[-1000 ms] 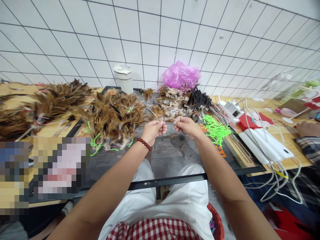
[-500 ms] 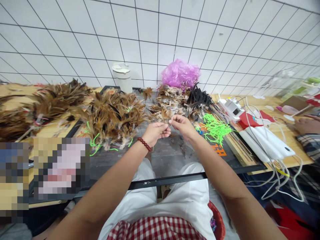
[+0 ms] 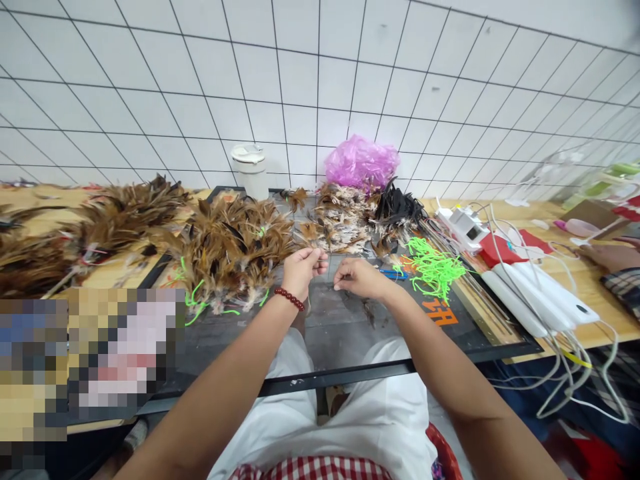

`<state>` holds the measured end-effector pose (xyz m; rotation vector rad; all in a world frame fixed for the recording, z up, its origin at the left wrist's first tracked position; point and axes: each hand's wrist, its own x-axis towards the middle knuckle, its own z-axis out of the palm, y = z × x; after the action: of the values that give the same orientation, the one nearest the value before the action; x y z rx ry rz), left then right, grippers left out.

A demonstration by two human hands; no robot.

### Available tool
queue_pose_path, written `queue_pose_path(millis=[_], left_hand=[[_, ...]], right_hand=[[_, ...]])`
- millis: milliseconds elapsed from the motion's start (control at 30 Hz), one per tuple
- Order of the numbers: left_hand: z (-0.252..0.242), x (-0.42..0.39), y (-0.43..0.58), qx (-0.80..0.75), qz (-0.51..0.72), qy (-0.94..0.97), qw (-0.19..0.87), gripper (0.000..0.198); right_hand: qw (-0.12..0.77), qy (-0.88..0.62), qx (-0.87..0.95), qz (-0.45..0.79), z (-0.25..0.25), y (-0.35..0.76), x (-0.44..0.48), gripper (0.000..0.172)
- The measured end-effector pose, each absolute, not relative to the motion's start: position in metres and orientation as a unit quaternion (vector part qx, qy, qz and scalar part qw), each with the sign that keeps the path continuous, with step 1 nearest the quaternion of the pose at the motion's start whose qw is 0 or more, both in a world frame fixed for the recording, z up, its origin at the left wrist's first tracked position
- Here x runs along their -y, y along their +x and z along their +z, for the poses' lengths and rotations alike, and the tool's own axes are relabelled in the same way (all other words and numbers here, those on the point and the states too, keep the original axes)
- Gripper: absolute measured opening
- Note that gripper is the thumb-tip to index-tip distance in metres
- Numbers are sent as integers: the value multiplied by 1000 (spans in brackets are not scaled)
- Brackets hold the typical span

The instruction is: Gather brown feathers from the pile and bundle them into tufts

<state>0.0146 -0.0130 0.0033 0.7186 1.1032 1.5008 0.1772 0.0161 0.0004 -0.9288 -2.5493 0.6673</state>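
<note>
Orange lettering 讯 (image 3: pixel 440 313) on black-edged panel (image 3: pixel 225 337); left hand (image 3: pixel 303 270), near brown feathers (image 3: pixel 233 243), and right hand (image 3: pixel 361 278), gap between; fingers curled, grasp indeterminable.

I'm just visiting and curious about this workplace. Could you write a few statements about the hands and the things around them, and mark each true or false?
1. The dark red bead bracelet is worn on the left arm. True.
2. Both hands are clasped together. False: a gap separates the left hand from the right hand.
3. The bright green strands lie to the right of the right hand. True.
4. A yellow bag sits by the tiled wall. False: the bag there is a purple bag.
5. The white cup stands behind the big brown feather pile. True.
6. All the feathers are brown. False: there are also black feathers, near the purple bag.
</note>
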Motion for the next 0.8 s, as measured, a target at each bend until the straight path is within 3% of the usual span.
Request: queue_pose_path(millis=[267,400,800], left_hand=[[6,17,16,-504,556,341,565,15],[7,19,17,-512,523,354,582,14],[9,21,16,-511,447,405,612,22]], right_hand=[[228,-336,913,48,11,181,-14,14],[213,-320,923,-17,17,185,-14,16],[204,-292,934,1,17,187,-15,14]])
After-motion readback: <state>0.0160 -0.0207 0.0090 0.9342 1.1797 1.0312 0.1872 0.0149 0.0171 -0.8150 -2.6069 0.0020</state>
